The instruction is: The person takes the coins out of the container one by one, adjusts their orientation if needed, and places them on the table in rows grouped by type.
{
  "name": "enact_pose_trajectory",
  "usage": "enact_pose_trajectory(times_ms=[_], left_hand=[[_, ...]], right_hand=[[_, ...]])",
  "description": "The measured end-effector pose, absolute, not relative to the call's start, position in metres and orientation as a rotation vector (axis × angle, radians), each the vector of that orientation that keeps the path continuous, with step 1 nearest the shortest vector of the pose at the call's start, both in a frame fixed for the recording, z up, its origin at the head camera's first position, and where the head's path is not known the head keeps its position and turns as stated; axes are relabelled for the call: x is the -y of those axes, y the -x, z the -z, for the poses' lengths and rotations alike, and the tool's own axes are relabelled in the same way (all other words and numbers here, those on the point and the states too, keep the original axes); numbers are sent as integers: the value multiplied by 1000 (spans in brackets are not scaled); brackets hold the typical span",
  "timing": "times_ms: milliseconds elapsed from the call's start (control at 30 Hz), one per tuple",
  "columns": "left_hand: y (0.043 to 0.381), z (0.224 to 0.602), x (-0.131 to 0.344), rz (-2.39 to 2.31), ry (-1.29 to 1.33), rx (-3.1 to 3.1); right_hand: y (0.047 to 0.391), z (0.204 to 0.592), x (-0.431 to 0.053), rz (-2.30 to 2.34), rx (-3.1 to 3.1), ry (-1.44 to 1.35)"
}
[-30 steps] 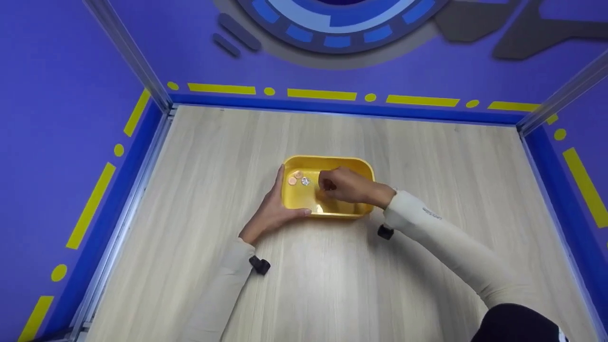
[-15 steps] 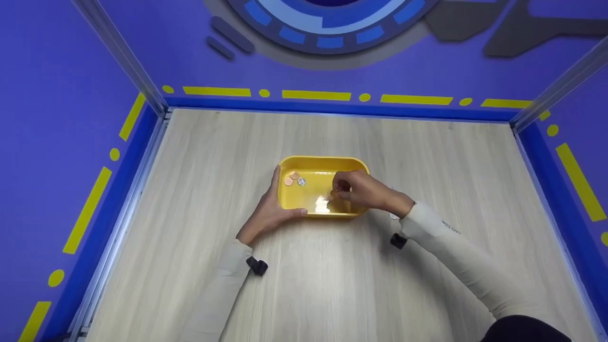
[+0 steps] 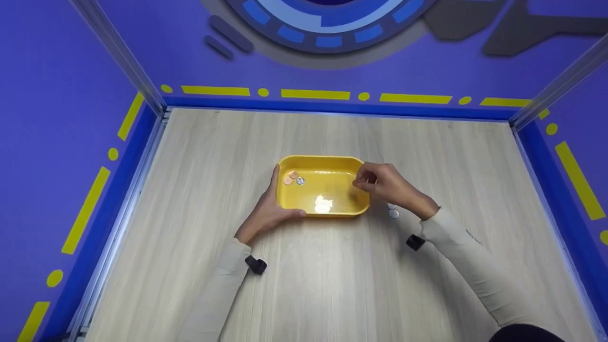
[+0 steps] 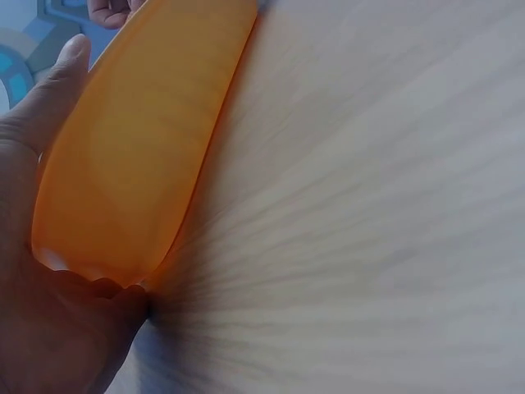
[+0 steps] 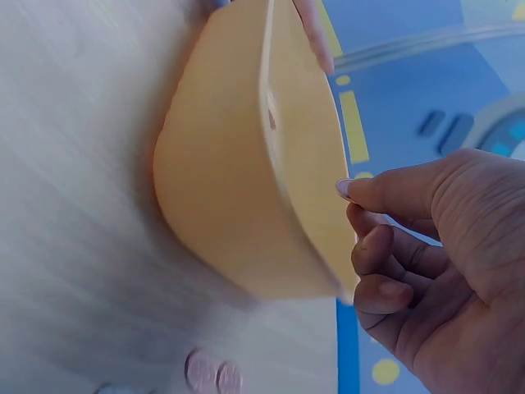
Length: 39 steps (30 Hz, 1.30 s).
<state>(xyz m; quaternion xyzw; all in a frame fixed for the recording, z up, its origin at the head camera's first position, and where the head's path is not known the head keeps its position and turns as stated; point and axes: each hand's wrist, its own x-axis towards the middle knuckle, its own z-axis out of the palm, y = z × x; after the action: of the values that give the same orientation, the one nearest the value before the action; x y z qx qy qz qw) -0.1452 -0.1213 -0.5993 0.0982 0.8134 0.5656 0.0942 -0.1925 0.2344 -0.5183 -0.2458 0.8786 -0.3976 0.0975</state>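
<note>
A yellow rectangular tray [image 3: 325, 213] stands on the wooden table. My left hand [image 3: 270, 206] grips its left end, thumb along the front rim and fingers around the side wall. Inside, near that end, lie two copper coins [image 3: 288, 181] and a silver coin [image 3: 300, 181]. My right hand [image 3: 384, 183] is raised over the tray's right rim, thumb and forefinger pinched together, other fingers curled. At their tips the right wrist view shows a thin shiny edge of a coin [image 5: 343, 188], mostly hidden by the thumb.
On the table right of the tray lies a silver coin [image 3: 394, 213], below the right hand. Copper-coloured coins [image 5: 202, 371] show there in the right wrist view. Blue walls [image 3: 308, 71] with yellow dashes border the table at the back and sides.
My right hand has moved right and up from the middle of the tray to its right rim, fingers still pinched. The left hand keeps its grip; the coins at the left end stay put.
</note>
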Motion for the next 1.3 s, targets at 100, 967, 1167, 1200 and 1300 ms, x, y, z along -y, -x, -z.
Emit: enact_pose_trajectory(times_ms=[100, 967, 1167, 1200, 1300], left_hand=[[145, 599, 122, -1668, -285, -2411], [144, 600, 121, -1656, -258, -2430], [144, 600, 121, -1643, -249, -2436], [144, 600, 121, -1642, -249, -2436], [144, 599, 120, -1655, -244, -2423]], right_hand=[[191, 520, -244, 1227, -2598, 660], [177, 552, -294, 1250, -2711, 475], [169, 570, -295, 1232, -2652, 412], [168, 573, -295, 1235, -2641, 399], [164, 578, -295, 1246, -2619, 381]])
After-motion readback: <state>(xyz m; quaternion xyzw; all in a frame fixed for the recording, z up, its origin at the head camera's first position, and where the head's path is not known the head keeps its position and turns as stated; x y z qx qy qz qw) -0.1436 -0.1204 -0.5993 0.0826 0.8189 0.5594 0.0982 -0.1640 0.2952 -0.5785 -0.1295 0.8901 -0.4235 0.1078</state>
